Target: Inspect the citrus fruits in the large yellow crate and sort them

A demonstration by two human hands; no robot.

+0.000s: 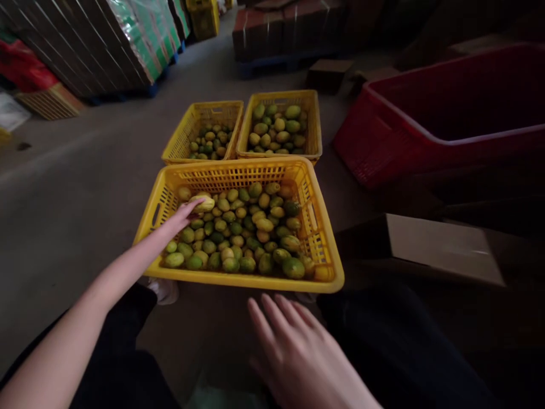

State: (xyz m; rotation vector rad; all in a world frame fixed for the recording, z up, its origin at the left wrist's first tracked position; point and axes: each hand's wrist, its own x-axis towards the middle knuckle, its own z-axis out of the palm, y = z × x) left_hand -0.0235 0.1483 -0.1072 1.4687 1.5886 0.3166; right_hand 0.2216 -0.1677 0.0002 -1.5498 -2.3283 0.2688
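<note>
In the head view, a yellow plastic crate full of oval yellow-green fruit sits right in front of me. My left hand reaches in over its left side. The fingers are closed around a larger, pale yellow fruit with ridges, near the crate's back left corner; the thumb side shows, and some fingers are hidden. Closer to me, my right hand hovers below the crate's near rim. Its fingers are stretched out and slightly apart, holding nothing.
Behind stand two more yellow crates, one on the left and one on the right, both holding similar fruit. A large red bin and a cardboard box are on the right. Wrapped stacks line the back left.
</note>
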